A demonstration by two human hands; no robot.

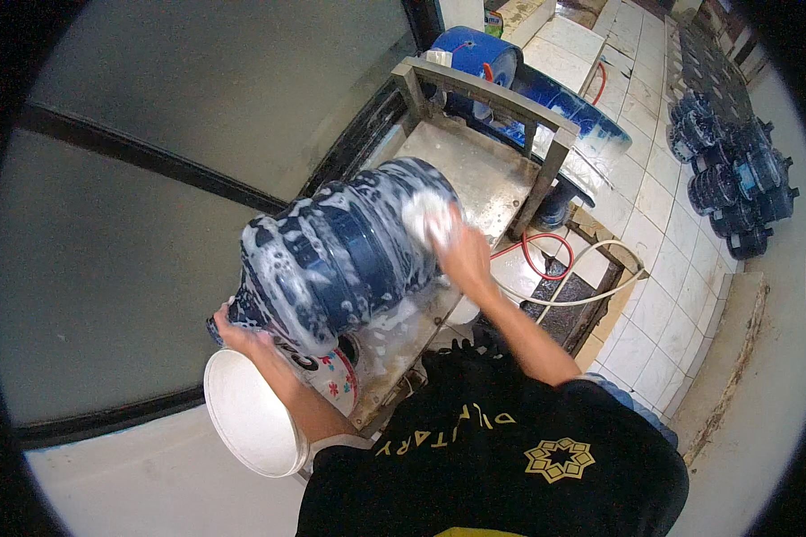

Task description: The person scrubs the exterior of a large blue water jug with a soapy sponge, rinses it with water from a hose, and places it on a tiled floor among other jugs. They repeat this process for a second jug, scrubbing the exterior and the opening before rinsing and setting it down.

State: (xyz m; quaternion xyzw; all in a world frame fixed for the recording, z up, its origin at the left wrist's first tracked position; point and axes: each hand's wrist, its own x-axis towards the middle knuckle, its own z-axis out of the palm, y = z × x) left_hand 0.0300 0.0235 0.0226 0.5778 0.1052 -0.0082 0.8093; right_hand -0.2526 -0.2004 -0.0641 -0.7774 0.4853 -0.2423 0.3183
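Note:
A large blue water jug [340, 255], streaked with white suds, lies on its side on the metal bench. Its neck points toward the lower left, and there my left hand [242, 338] grips it with the fingers curled round. Near the jug's base end my right hand [461, 255], smeared by motion, presses a white, foamy wad [428, 215] against the side. Whether that wad is a sponge or a cloth I cannot make out.
A white bucket [252, 413] stands below my left forearm. Past the bench's metal frame [484, 94] are a blue drum [479, 55] and a blue tub [591, 121]. Red and cream hoses [591, 300] curl at the right. Several jugs [734, 179] lie grouped on the tiled floor [654, 268].

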